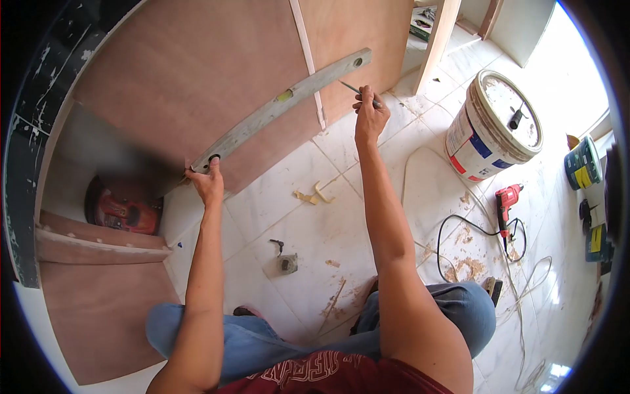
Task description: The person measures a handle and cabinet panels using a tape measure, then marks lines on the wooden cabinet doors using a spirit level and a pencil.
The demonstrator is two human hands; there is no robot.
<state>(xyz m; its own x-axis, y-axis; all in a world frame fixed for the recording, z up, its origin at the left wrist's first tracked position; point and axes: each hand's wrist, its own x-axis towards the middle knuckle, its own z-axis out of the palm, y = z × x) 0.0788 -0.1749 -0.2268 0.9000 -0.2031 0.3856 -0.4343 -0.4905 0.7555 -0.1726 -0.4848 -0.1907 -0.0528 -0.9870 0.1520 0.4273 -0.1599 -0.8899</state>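
A long grey spirit level (262,117) lies slantwise against the brown wood panel (190,65), its yellow-green vial near the middle. My left hand (208,180) grips the level's lower left end, thumb by the round hole. In my right hand (372,111) is a thin dark pencil (351,87), its tip pointing at the level's lower edge near the right end. That tip lies close to a lighter panel (357,39); whether it touches, I cannot tell. A narrow pale strip (305,39) runs down the panel behind the level.
A white bucket (469,141) with a dirty lid stands at right. Near it lies a red power drill (506,203) with its cord. A tape measure (287,264) and wood scraps (315,194) are on the tiled floor. A red machine (125,207) sits inside the cabinet opening.
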